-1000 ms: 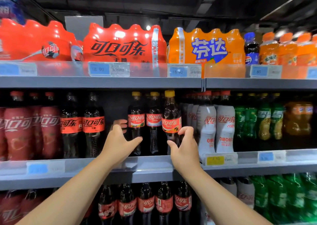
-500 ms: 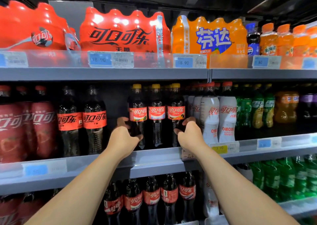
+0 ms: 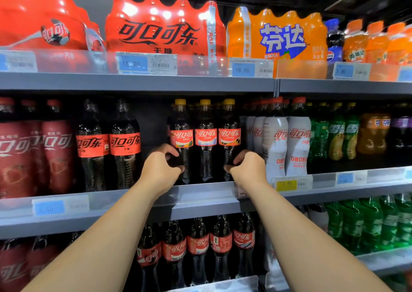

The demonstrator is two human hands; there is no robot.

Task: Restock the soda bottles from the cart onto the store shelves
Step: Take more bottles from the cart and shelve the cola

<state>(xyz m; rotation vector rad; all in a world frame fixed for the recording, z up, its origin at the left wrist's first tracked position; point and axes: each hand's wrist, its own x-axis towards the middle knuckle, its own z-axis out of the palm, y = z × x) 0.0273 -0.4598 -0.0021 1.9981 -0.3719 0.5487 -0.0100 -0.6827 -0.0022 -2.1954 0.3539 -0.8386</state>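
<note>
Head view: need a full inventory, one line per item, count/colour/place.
yellow-cap cola bottles: three in front, dark, red labels, middle shelf centre
black-cap cola bottles: two, dark, orange-red labels, middle shelf left
red-wrapped bottles: at least two, red, middle shelf far left
white bottles: two in front, middle shelf, right of yellow caps
green bottles: several, middle shelf right
red multipacks: two, top shelf left
orange multipack: one, top shelf centre
lower cola bottles: five, dark, red labels, lower shelf
yellow price tag: one, middle shelf rail
left hand: grips leftmost yellow-cap bottle
right hand: grips rightmost yellow-cap bottle
</note>
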